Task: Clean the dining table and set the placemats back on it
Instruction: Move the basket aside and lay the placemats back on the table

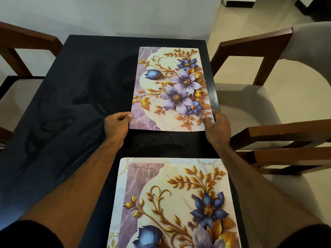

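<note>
A floral placemat [172, 86] with purple and blue flowers lies on the far right part of the dark dining table [71, 97]. My left hand [116, 126] pinches its near left corner. My right hand [216, 127] holds its near right corner, fingers on top of the mat. A second stack of matching placemats [172, 203] lies close to me on the table's right side, with the edges of other mats showing beneath the top one. Both my forearms reach forward on either side of that stack.
Wooden chairs with pale cushions stand along the right side [250, 97] and the left side [21, 51] of the table. The table's dark glossy surface shows wet streaks and droplets. A pale wall stands beyond the far edge.
</note>
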